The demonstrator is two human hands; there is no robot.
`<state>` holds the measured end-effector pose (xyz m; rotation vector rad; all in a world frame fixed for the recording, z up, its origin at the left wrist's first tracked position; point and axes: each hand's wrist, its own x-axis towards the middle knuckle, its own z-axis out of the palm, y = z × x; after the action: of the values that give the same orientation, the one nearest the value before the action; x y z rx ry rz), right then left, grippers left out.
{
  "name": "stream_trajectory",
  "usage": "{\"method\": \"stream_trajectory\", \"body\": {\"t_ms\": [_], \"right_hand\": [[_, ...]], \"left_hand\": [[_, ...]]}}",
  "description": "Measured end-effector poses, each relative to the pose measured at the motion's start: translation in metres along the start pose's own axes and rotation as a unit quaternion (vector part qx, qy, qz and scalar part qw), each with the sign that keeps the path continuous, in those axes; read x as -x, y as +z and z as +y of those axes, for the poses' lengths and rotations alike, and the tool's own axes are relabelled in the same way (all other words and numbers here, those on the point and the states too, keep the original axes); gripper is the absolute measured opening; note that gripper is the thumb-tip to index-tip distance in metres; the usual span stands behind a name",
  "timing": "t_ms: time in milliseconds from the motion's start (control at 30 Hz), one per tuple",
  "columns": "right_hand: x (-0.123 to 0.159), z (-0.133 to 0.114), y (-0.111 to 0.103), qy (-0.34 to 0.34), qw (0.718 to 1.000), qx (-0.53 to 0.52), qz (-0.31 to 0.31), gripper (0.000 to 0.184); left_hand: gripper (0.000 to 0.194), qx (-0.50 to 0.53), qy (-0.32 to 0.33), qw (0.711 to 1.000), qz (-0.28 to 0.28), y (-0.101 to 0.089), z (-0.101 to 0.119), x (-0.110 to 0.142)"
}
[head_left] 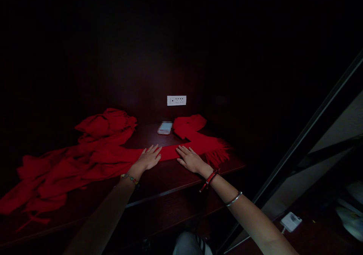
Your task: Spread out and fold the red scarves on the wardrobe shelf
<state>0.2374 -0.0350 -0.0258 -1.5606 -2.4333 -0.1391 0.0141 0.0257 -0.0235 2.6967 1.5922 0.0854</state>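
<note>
A long red scarf with a fringed end on the right stretches across a dark wooden shelf. My left hand lies flat on its middle part, fingers spread. A short way to the right, my right hand also rests palm down on the cloth, its fingers stretched out. Toward the left the red fabric is bunched in loose folds. Behind that sits a crumpled red heap; I cannot tell whether it is the same piece. Another folded red part lies behind my right hand.
A pale blurred flat item lies at the back of the shelf. Above it a white power socket is set in the dark back panel. At lower right, a small white device with a cable lies beyond a slanted frame edge.
</note>
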Motion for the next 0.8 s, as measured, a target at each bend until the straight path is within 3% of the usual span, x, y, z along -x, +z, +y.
{"method": "stream_trajectory", "body": {"t_ms": [100, 200, 300, 600, 800], "right_hand": [[-0.003, -0.005, 0.007, 0.016, 0.999, -0.048, 0.000, 0.049], [-0.003, -0.002, 0.010, 0.023, 0.997, -0.065, 0.038, 0.044], [-0.002, -0.001, 0.008, 0.023, 0.996, -0.063, 0.063, 0.036], [-0.002, -0.005, 0.003, 0.031, 0.998, -0.029, 0.047, 0.030], [-0.002, -0.006, 0.002, 0.037, 0.999, -0.018, 0.033, 0.028]], "left_hand": [[0.049, 0.015, 0.107, 0.992, 0.061, -0.008, 0.001, 0.008], [0.040, 0.026, 0.180, 0.980, 0.078, -0.018, 0.002, 0.014], [0.032, 0.019, 0.182, 0.980, 0.079, -0.025, 0.000, 0.017], [0.039, -0.026, 0.138, 0.987, 0.080, -0.027, -0.015, 0.025], [0.029, -0.098, 0.142, 0.974, 0.150, -0.036, -0.012, 0.016]]}}
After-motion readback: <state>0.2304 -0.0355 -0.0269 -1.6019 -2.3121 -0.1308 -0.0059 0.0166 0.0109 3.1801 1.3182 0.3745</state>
